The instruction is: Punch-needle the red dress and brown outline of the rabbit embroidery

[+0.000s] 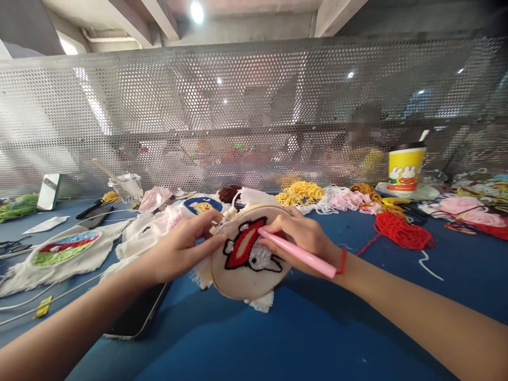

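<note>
Embroidery hoop (pixel 242 283), nearly round, is held above the blue table (pixel 317 338), face tilted toward the wearer, its rabbit (pixel 260 258) with ears aimed lower right. The left hand (pixel 190 246) pinches its upper-left rim; the right hand (pixel 305 235) grips a pink pen-like tool (pixel 304 255), slanting down rightward.

Bare blue tabletop (pixel 301 338) below hoop (pixel 238 283)
</note>
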